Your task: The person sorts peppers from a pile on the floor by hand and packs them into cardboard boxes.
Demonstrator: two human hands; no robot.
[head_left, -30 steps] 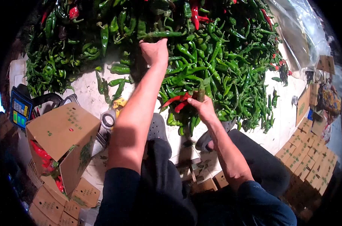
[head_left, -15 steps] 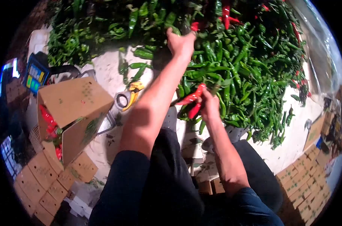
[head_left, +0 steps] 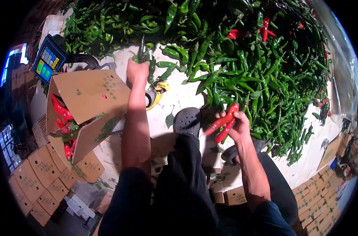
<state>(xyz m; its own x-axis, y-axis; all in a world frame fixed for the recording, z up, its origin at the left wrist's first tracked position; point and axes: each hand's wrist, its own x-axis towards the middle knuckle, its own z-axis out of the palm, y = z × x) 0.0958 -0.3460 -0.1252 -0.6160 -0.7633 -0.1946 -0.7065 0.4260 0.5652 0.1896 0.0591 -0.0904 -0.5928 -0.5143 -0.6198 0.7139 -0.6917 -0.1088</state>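
My left hand is closed round a dark green pepper that points up out of the fingers, near the left edge of the pepper heap. Two long red peppers are gripped in my right hand, lower right of middle, sticking out to the left past the fingertips. Just beyond both hands spreads a large heap of green peppers. Among them lie some red peppers near the top. A few loose green peppers rest right of my left hand.
An open cardboard box holding red peppers stands at left, beside a scale display. A yellow tape dispenser lies near my left forearm. My shoe is below the heap. Stacked cartons fill the lower left; more cartons stand lower right.
My left hand has moved left and down from the heap with the dark green pepper. My right hand still holds the red peppers, now a little lower and further right in view.
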